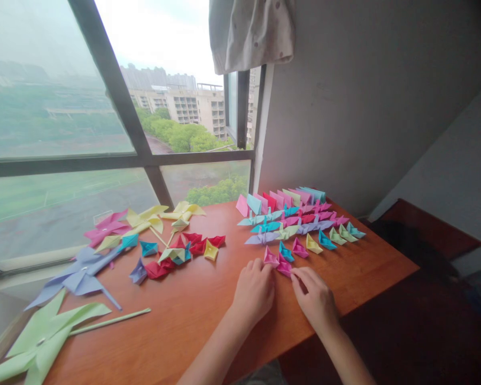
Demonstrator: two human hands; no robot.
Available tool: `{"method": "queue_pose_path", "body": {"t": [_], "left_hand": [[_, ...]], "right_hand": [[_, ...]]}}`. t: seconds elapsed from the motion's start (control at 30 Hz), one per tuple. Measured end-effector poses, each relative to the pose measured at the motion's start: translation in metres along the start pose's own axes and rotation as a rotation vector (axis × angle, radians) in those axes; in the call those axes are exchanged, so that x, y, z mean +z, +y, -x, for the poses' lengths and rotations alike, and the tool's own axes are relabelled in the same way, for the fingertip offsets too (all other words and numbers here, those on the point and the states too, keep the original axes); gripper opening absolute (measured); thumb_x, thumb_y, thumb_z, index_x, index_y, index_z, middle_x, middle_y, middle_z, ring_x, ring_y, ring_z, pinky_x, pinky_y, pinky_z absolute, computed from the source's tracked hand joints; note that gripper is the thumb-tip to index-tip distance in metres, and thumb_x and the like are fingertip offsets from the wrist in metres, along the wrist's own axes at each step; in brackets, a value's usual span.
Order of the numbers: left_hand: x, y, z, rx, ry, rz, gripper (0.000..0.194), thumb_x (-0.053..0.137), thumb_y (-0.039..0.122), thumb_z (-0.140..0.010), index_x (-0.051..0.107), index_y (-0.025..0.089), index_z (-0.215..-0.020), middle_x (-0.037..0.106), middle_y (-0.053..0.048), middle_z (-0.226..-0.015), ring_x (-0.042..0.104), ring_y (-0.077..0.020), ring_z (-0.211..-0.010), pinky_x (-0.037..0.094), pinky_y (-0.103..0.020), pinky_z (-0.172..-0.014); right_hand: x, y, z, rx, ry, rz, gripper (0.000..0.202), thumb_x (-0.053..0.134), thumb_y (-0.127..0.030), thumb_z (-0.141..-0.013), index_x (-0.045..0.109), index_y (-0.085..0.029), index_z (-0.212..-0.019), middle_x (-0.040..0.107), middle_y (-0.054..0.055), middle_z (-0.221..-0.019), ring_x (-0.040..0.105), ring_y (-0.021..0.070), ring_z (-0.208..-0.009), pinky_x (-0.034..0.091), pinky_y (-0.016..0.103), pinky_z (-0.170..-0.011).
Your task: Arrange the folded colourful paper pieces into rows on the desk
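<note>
My left hand (254,287), fingers curled together, is at the near left end of a light pink paper boat (271,258); its exact grip is partly hidden. My right hand (315,297) pinches the right tip of a magenta paper boat (284,266) just in front of it. Beyond my fingers, a blue paper boat (286,252), another magenta boat (300,248) and a yellow boat (313,244) lead a slanting row toward the right. Paper cranes (268,226) stand in rows behind the boats, with folded coloured paper pieces (278,200) upright at the back.
On the left of the wooden table (192,331) lie paper pinwheels, among them a green one (42,339) and a purple one (84,270). Several loose paper boats, including a yellow-and-red one (210,250), sit in a cluster mid-table. A window (144,160) borders the far side.
</note>
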State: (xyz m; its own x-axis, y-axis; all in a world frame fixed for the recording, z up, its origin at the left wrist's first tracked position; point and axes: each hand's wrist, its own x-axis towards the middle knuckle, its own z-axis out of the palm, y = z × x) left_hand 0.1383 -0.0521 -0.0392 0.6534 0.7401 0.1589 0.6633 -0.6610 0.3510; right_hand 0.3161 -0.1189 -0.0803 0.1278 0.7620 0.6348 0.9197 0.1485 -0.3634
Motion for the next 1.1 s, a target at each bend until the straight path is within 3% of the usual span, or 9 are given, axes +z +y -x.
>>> {"method": "queue_pose_path", "body": {"t": [0.13,0.3,0.5,0.67,0.77,0.83,0.97,1.1], "left_hand": [[-0.001,0.0,0.003,-0.003,0.016,0.032,0.021,0.051,0.017,-0.085,0.058,0.021,-0.104,0.056,-0.008,-0.103,0.054,-0.0235,-0.095,0.045,-0.035,-0.085],[-0.01,-0.009,0.014,-0.023,0.057,0.151,0.025,0.05,0.017,-0.085,0.058,0.021,-0.109,0.06,-0.008,-0.102,0.058,-0.023,-0.096,0.047,-0.035,-0.086],[-0.041,-0.048,0.048,-0.197,0.206,0.203,0.02,0.047,0.02,-0.088,0.06,0.021,-0.103,0.065,-0.006,-0.096,0.064,-0.0201,-0.086,0.049,-0.031,-0.076],[-0.08,-0.105,0.083,-0.444,0.358,0.007,0.02,0.045,0.03,-0.09,0.06,0.022,-0.101,0.066,-0.002,-0.085,0.063,-0.0181,-0.07,0.046,-0.029,-0.065],[-0.098,-0.138,0.095,-0.569,0.394,-0.111,0.023,0.046,0.033,-0.09,0.06,0.021,-0.103,0.067,-0.004,-0.092,0.065,-0.0208,-0.077,0.047,-0.03,-0.066],[-0.106,-0.153,0.097,-0.579,0.401,-0.195,0.026,0.045,0.033,-0.09,0.06,0.02,-0.108,0.066,-0.007,-0.103,0.066,-0.0233,-0.087,0.048,-0.031,-0.071],[-0.113,-0.165,0.091,-0.543,0.313,-0.408,0.029,0.045,0.03,-0.09,0.06,0.018,-0.113,0.065,-0.01,-0.109,0.062,-0.0288,-0.101,0.048,-0.035,-0.077],[-0.109,-0.166,0.085,-0.543,0.263,-0.516,0.027,0.043,0.028,-0.092,0.061,0.02,-0.111,0.067,-0.01,-0.107,0.063,-0.0275,-0.097,0.047,-0.033,-0.072]], "right_hand": [[0.0,-0.001,0.001,0.011,0.009,0.003,0.018,0.05,-0.022,-0.095,0.067,-0.018,-0.101,0.068,0.007,-0.093,0.066,0.0183,-0.087,0.049,0.029,-0.082],[-0.007,-0.004,0.004,0.016,0.039,-0.038,0.017,0.051,-0.022,-0.095,0.066,-0.019,-0.102,0.068,0.007,-0.09,0.066,0.018,-0.083,0.05,0.029,-0.079],[-0.008,-0.028,0.008,-0.042,0.038,-0.14,0.017,0.052,-0.019,-0.093,0.065,-0.02,-0.104,0.069,0.007,-0.094,0.066,0.0184,-0.088,0.051,0.03,-0.081],[0.012,-0.063,0.007,-0.107,-0.101,-0.272,0.018,0.049,-0.018,-0.094,0.063,-0.02,-0.106,0.068,0.006,-0.093,0.067,0.0174,-0.087,0.052,0.028,-0.077],[0.022,-0.078,0.006,-0.128,-0.179,-0.293,0.019,0.047,-0.019,-0.095,0.063,-0.02,-0.106,0.067,0.005,-0.09,0.066,0.0171,-0.082,0.052,0.028,-0.074],[0.025,-0.081,0.005,-0.13,-0.228,-0.294,0.02,0.046,-0.019,-0.095,0.063,-0.021,-0.106,0.066,0.005,-0.088,0.065,0.0169,-0.078,0.052,0.029,-0.073],[0.025,-0.078,0.006,-0.073,-0.268,-0.321,0.02,0.046,-0.022,-0.096,0.063,-0.021,-0.105,0.065,0.004,-0.084,0.062,0.0154,-0.07,0.051,0.027,-0.068],[0.026,-0.075,0.007,-0.03,-0.264,-0.352,0.02,0.045,-0.023,-0.096,0.064,-0.021,-0.104,0.064,0.003,-0.082,0.061,0.0148,-0.068,0.049,0.026,-0.065]]}}
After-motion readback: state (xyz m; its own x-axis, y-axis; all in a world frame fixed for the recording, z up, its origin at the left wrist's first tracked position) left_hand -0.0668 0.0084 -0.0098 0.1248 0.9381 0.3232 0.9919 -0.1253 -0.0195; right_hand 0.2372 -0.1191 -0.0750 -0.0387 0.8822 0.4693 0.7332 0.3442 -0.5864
